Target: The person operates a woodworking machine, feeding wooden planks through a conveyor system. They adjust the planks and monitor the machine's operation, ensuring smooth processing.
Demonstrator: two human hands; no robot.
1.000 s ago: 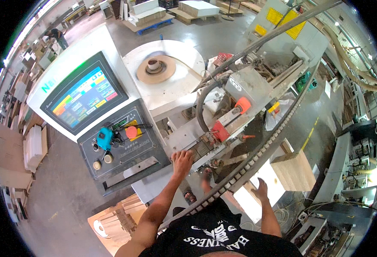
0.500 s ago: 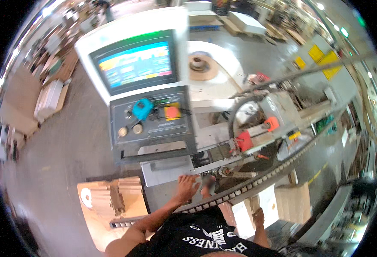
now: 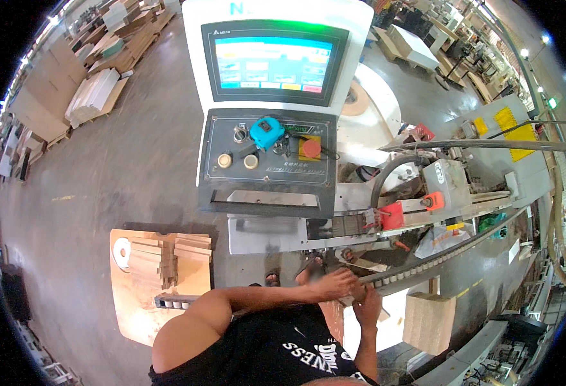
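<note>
In front of my body, at the roller rail, my two hands meet over a short brown wooden strip point(image 3: 359, 293). My right hand point(image 3: 368, 309) is closed round the strip from the near right side. From the left, my left hand point(image 3: 335, 285) reaches across with its fingers curled onto the strip's far end; they hide part of it. Beneath and beside the hands lies a white panel point(image 3: 391, 325). A block of stacked brown boards point(image 3: 428, 321) stands to the right of this panel.
Ahead stands a machine console point(image 3: 270, 161) with a lit screen, knobs, a red stop button and a blue tape measure point(image 3: 267, 133). A curved roller rail point(image 3: 418, 264) runs to the right. Wooden strips point(image 3: 193, 248) lie on a board point(image 3: 132, 309) at the left.
My left hand has moved right, from open beside the console to the wooden strip in my right hand. My right hand has risen slightly leftward. The view has turned, shifting the console right.
</note>
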